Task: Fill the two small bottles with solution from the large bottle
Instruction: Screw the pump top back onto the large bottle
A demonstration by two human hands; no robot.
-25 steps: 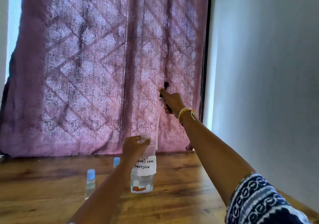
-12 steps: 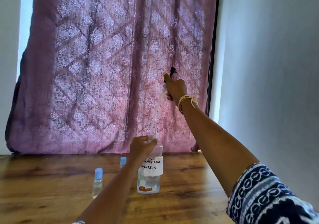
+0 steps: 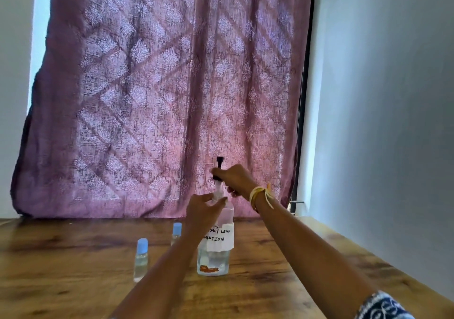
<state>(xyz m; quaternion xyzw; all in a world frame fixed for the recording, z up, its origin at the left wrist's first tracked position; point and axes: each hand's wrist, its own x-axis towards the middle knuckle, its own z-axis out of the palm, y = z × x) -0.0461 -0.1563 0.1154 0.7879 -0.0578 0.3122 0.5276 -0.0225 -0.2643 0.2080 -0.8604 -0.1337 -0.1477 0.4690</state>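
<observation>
Since the earlier frame our right hand (image 3: 237,180) has dropped, lowering the black pump head (image 3: 218,168) it pinches to just above the large bottle (image 3: 216,247). Our left hand (image 3: 202,209) curls round that bottle's neck. Left of these fingers, two capped small bottles (image 3: 141,259) (image 3: 176,232) stand on the wooden table (image 3: 61,269), curtain (image 3: 159,97) beyond.
</observation>
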